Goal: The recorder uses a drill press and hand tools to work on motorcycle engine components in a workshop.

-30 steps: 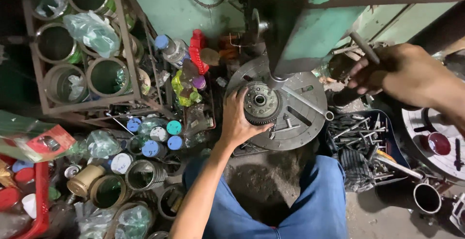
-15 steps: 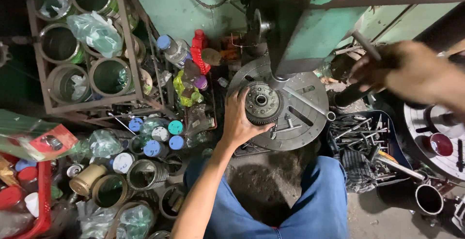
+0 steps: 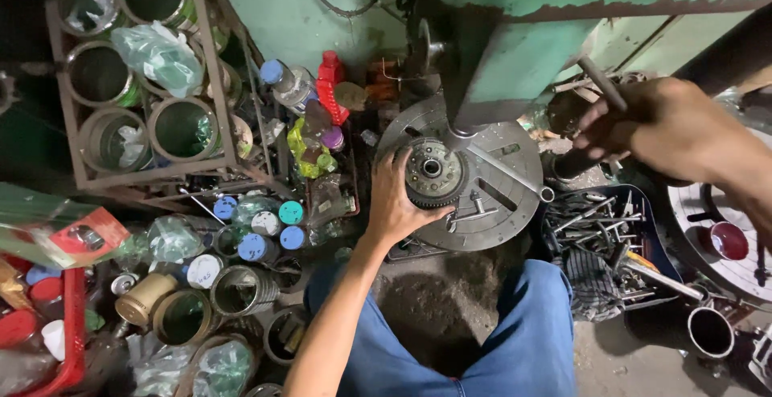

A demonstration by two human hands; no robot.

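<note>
Bottom centre of frame: knees in blue trousers, person sitting over a grimy concrete floor. Lower left: cluster of open tin cans and small jars with blue and teal lids, some cans stuffed with plastic bags. Far lower left, a red plastic basket edge. Lower right: dark blue tray full of loose metal rods and wrenches, a dark metal cup beside it.

Mid frame: left hand, fingers curled, gripping the left rim of a toothed round gear part, thumb along its lower edge. The gear part sits flat on the round slotted drill-press table, centre of frame, directly under the green drill-press head. A long bolt lies across the table right of the gear.

Upper right: right hand closed in a fist around the drill-press feed lever, the lever's rod sticking out above the knuckles.

Far, upper left: metal rack holding more open cans. Upper centre: red bottle against the green wall.
</note>
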